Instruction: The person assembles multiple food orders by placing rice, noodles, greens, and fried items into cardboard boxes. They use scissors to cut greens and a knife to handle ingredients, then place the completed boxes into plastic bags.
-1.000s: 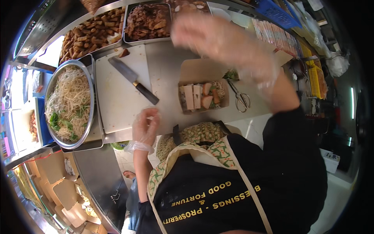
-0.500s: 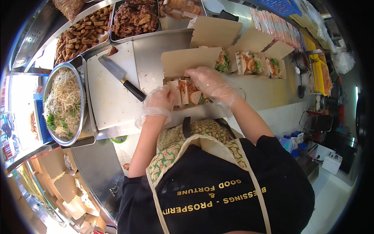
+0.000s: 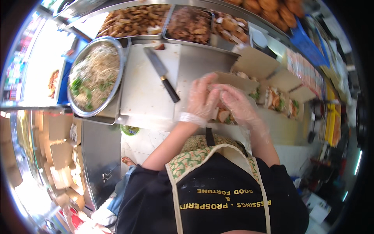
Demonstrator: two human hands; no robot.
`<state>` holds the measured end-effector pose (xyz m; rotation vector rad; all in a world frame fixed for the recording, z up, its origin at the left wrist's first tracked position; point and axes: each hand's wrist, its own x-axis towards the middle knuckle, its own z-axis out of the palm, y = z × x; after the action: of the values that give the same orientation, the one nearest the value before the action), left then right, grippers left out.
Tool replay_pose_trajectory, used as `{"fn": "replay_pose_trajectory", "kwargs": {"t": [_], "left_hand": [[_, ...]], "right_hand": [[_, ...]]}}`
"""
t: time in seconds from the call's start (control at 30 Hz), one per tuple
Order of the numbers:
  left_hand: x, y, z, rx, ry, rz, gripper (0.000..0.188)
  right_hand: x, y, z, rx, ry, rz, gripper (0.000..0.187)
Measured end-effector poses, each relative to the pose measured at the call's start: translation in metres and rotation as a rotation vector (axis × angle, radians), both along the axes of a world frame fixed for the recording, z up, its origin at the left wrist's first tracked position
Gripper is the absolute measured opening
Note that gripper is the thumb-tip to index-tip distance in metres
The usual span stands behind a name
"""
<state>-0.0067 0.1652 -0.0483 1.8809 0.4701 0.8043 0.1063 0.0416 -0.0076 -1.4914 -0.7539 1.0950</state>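
Clear plastic gloves cover both my hands, which meet over an open brown cardboard box [image 3: 230,80]. My left hand [image 3: 201,97] has its fingers extended upward beside the box's near-left side, with nothing visible in them. My right hand [image 3: 238,104] reaches across the box, fingers curved together against the left hand; whether anything is between them is hidden. Below the hands, part of the food filling [image 3: 223,116], pale slices with greens, shows in the box. Left of my left hand, a knife with a black handle [image 3: 170,89] lies on a white cutting board [image 3: 136,84].
A metal bowl of noodles and greens [image 3: 95,74] stands left. Trays of fried pieces [image 3: 134,20] and shredded brown food [image 3: 189,24] line the back. More filled open boxes [image 3: 276,98] sit at right. Another person's foot [image 3: 127,160] shows on the floor, lower left.
My hands have come together from opposite sides of the box, the left moving off its left edge. The whole view has shifted, so the counter items sit farther right.
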Motion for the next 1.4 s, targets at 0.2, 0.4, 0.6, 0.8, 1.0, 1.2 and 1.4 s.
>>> {"fn": "replay_pose_trajectory", "kwargs": {"t": [0.2, 0.4, 0.6, 0.8, 1.0, 1.2, 1.4], "left_hand": [[-0.013, 0.048, -0.039, -0.179, 0.012, 0.063, 0.026], [-0.077, 0.147, -0.034, -0.343, -0.128, 0.339, 0.035], [-0.083, 0.273, 0.001, 0.39, 0.766, 0.31, 0.038], [-0.019, 0.25, 0.024, 0.414, 0.288, 0.352, 0.049], [-0.013, 0.119, -0.022, -0.492, -0.204, 0.276, 0.056], [-0.04, 0.077, -0.041, -0.761, -0.302, 0.298, 0.051], [-0.059, 0.057, -0.04, -0.976, -0.284, 0.337, 0.05]], "right_hand": [[-0.048, 0.028, -0.011, 0.221, 0.643, 0.02, 0.063], [-0.072, 0.024, -0.018, 0.175, 0.782, 0.204, 0.071], [-0.08, 0.042, -0.055, -0.178, 0.448, 0.193, 0.05], [-0.098, 0.063, -0.041, -0.085, -0.383, 0.366, 0.04], [-0.099, 0.114, -0.018, 0.277, -1.068, -0.05, 0.084], [-0.114, 0.106, -0.033, 0.276, -0.996, -0.073, 0.089], [-0.114, 0.113, -0.037, 0.266, -1.033, -0.042, 0.089]]}}
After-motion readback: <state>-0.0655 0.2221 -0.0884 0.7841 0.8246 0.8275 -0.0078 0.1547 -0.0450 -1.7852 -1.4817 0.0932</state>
